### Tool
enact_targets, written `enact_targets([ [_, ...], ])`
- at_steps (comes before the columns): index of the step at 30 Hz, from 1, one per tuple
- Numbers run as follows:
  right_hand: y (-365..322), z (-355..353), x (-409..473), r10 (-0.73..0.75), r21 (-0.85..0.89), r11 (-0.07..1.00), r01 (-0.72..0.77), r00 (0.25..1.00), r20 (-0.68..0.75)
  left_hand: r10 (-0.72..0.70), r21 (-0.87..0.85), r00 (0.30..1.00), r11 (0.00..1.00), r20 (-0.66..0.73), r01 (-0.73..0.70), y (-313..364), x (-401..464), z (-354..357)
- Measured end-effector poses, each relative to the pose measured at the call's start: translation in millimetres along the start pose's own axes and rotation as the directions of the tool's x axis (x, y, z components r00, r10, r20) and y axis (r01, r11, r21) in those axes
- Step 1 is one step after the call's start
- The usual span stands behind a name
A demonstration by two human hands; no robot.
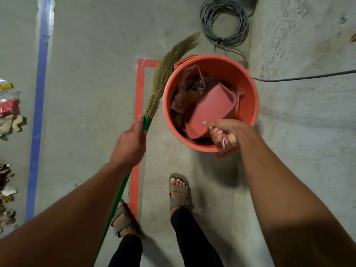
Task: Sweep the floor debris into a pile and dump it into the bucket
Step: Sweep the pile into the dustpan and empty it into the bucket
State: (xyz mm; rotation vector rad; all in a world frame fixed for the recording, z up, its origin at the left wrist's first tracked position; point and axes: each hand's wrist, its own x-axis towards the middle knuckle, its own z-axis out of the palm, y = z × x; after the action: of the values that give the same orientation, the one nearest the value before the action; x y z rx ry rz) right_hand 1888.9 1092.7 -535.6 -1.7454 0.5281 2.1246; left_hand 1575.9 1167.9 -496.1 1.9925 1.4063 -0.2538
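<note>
An orange bucket (250, 97) stands on the concrete floor in front of me. Inside it lie leaves, paper and other debris (190, 87). My right hand (227, 132) grips the handle of a pink dustpan (210, 110), which is tipped upside down inside the bucket. My left hand (129, 143) holds a grass broom (165, 74) by its green handle, just below the bristles. The bristles lie on the floor left of the bucket and point away from me.
Red tape (139, 93) marks a rectangle around the bucket. A blue tape line (38, 112) runs along the left. Wrappers and litter (7, 105) lie beyond it at the left edge. A coiled grey cable (224, 20) and a black cord (308, 77) lie behind the bucket. My sandalled feet (179, 191) stand below it.
</note>
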Motion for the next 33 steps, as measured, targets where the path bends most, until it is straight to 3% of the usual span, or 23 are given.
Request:
enact_targets([
  [4, 16.7, -0.1, -65.3, -0.09, -0.064, 0.994, 0.086, 0.994, -0.066, -0.022, -0.019, 1.0, 1.0, 0.005, 0.022, 19.5, -12.9, -14.1],
  [8, 30.5, -11.1, -85.7, -0.129, -0.012, 0.992, 0.128, 0.985, -0.115, -0.04, -0.041, 0.999, 0.998, -0.001, 0.04, 30.1, -17.7, -21.7],
  [14, 4.5, -7.9, -9.9, -0.072, -0.075, 0.995, 0.063, 0.989, -0.13, -0.045, -0.019, 0.999, 0.999, -0.007, 0.045, 23.7, -2.6, -11.5],
  [22, 1.1, 3.5, 41.1, -0.139, -0.121, 0.985, 0.121, 0.98, -0.144, -0.024, 0.023, 0.999, 0.999, 0.022, 0.023, 0.3, 15.2, 15.8],
  [28, 31.1, 17.2, -25.3, -0.144, -0.15, 0.982, 0.114, 0.967, -0.212, -0.033, -0.03, 0.999, 0.999, 0.041, 0.034, 1.8, -16.0, -2.6],
  [33, 67.6, 37.0, -106.5, -0.281, -0.256, 0.945, 0.204, 0.906, -0.316, -0.047, -0.058, 0.999, 0.997, -0.008, 0.047, 8.9, -49.0, -36.5],
])
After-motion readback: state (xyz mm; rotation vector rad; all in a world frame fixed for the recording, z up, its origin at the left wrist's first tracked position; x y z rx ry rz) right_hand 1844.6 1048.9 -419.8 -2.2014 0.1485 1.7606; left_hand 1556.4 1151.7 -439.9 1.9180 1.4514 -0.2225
